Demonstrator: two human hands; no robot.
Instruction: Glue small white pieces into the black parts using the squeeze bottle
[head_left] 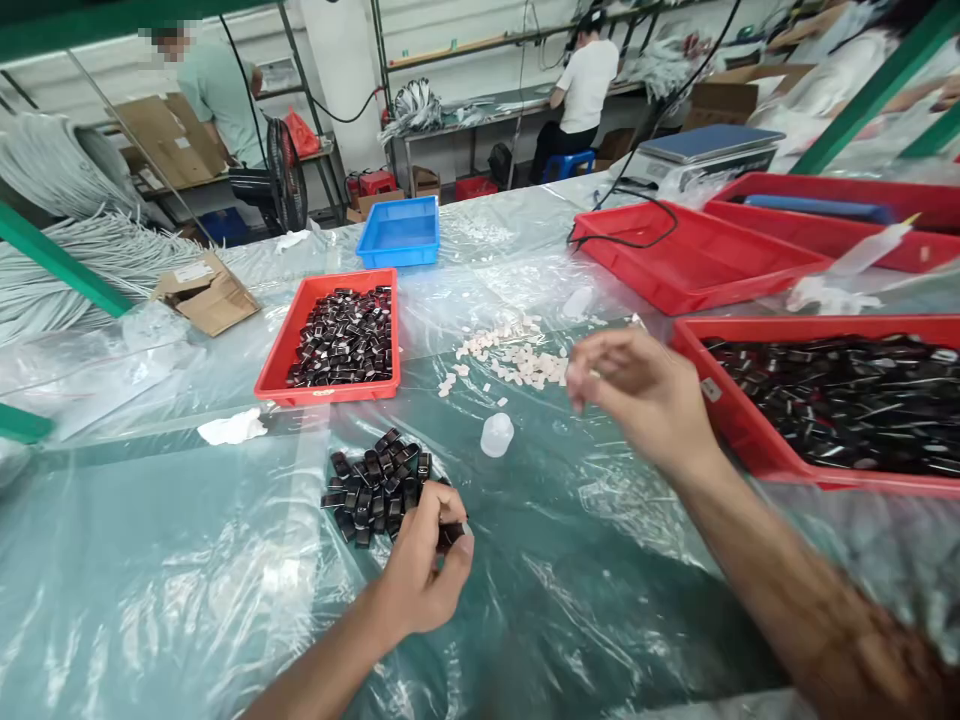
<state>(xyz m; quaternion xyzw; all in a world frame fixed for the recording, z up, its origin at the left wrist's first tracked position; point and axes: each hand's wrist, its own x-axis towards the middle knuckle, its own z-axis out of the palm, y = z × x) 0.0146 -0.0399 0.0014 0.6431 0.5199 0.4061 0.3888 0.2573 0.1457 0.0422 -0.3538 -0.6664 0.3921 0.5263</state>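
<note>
glossy black plastic parts (379,484), crinkled clear plastic sheet (187,580)

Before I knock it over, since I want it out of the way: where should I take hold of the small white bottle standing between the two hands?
Probably by the sides of its round body, from above. The small white bottle stands upright and alone on the plastic sheet, between the black parts pile and the white pieces. The right hand is nearest.

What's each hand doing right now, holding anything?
Left hand: closed on a small black part beside the black parts pile.
Right hand: fingers pinched near the small white pieces; contents cannot be told.
</note>
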